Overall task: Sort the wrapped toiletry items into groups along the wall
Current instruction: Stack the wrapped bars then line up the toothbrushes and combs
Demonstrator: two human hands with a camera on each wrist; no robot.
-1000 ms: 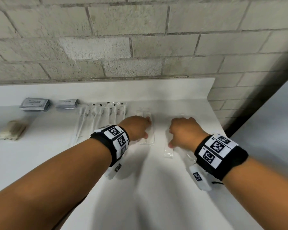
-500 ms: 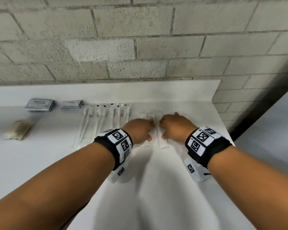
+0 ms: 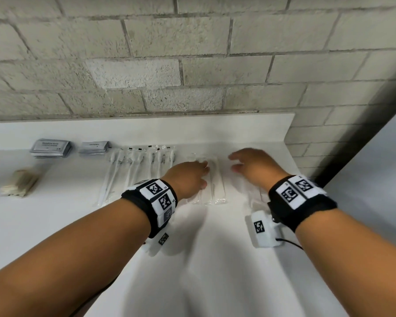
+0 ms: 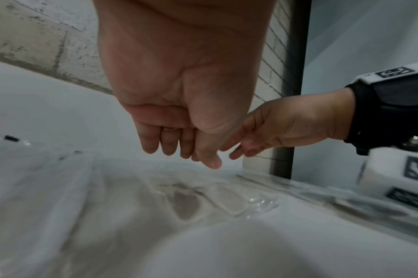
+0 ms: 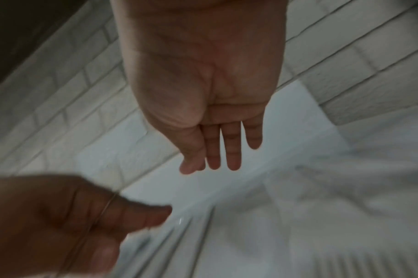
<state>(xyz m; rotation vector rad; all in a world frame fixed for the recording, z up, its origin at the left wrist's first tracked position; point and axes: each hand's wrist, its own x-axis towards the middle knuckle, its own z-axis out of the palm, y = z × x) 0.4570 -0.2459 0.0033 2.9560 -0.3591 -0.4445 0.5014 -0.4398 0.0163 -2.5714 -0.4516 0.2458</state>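
Note:
Clear wrapped packets (image 3: 215, 186) lie side by side on the white counter (image 3: 204, 259), to the right of a row of wrapped toothbrushes (image 3: 137, 170). My left hand (image 3: 201, 172) hovers at their left edge with relaxed fingers; the left wrist view shows this hand (image 4: 179, 150) holding nothing above the packets (image 4: 215, 197). My right hand (image 3: 236, 161) is lifted just right of them, fingers straight, and the same hand (image 5: 217, 161) is empty in the right wrist view. Another clear packet (image 3: 255, 197) lies partly under my right wrist.
Two stacks of grey sachets (image 3: 50, 148) (image 3: 94, 147) sit against the white upstand (image 3: 192, 129) at the left. A beige bundle (image 3: 18, 184) lies further left. The counter ends at its right edge (image 3: 306, 179), beside a brick wall (image 3: 329, 133).
My right hand slid a clear packet left against the one at my left hand, then let go and moved back to the right. My left hand stayed at the packets.

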